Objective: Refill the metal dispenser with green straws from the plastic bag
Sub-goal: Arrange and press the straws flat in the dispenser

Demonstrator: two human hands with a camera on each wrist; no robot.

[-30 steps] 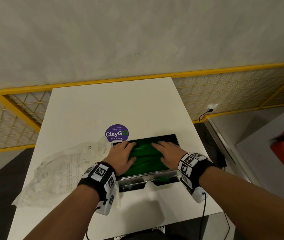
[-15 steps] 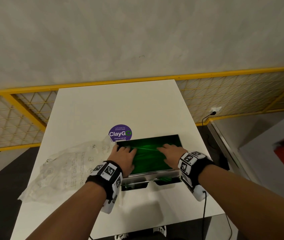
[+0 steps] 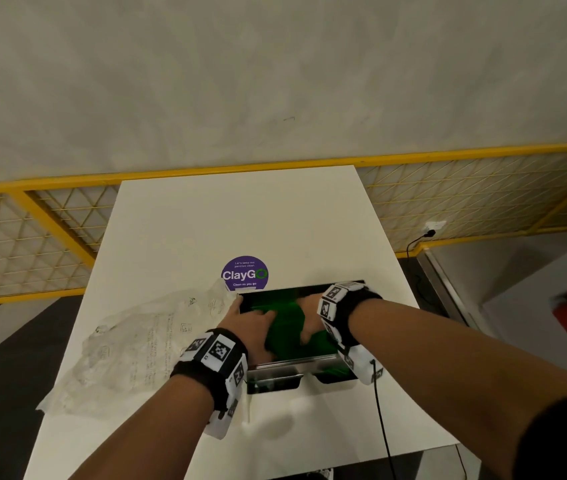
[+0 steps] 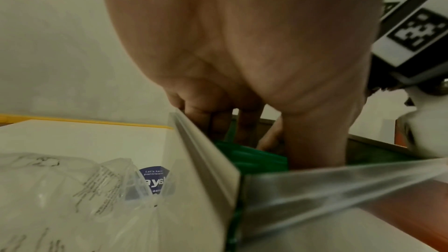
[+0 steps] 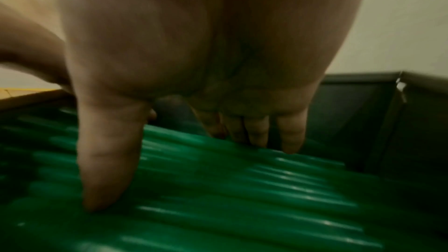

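Moved since half a second ago: right hand (image 3: 306,306) pushed farther in toward the far wall of the metal dispenser (image 3: 295,361), wrist now over its right end, and much closer to the left hand (image 3: 250,327); before that, both palms flat and well apart on the green. From the left: crumpled plastic bag (image 3: 129,348) flat on the white table (image 3: 240,216), one corner touching the dispenser's left wall and overlapping the purple ClayGo sticker (image 3: 244,273), the same seen close in the left wrist view (image 4: 72,194). Next, left hand at the left end of the open box, fingers (image 4: 218,118) fairly straight and pointing down inside the left wall, thumb laid across the top of the stack; spread rather than closed, nothing seen wrapped in them. Green straws (image 3: 285,327) in the dispenser between the two hands, lying flat in a stack, long axis along the box's long side, ends toward the left and right walls; parallel ridges of them plain in the right wrist view (image 5: 242,189), slightly blurred. Right hand spread wide there, fingertips (image 5: 290,141) and thumb pressing down on the top layer, none curled round a straw. Dark inner corner of the box just beyond those fingertips. Farther right, black cable (image 3: 382,417) trailing from the right wrist band across the table's near edge.
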